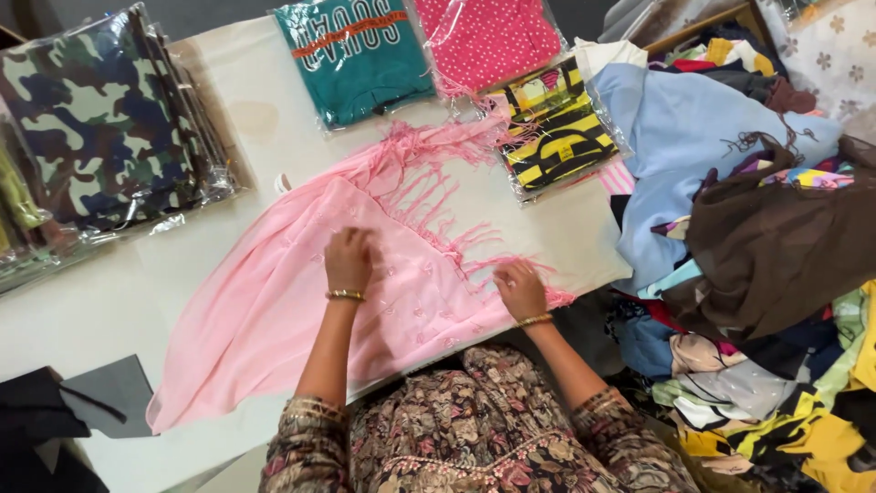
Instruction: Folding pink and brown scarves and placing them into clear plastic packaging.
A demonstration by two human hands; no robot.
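Two hands are pressing on a pink fringed scarf (301,301) that is lying spread across the white table (119,301), centre frame. The left hand (349,259) is resting curled on the cloth; the right hand (520,290), at four o'clock from it, is lying flat near the fringe. A camouflage packet (100,119) is sitting at ten o'clock.

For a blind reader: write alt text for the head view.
Seen from above, a person's left hand and right hand press flat on a pink fringed scarf spread across a white table. Bagged folded clothes lie along the far edge, and a heap of loose garments is piled to the right.
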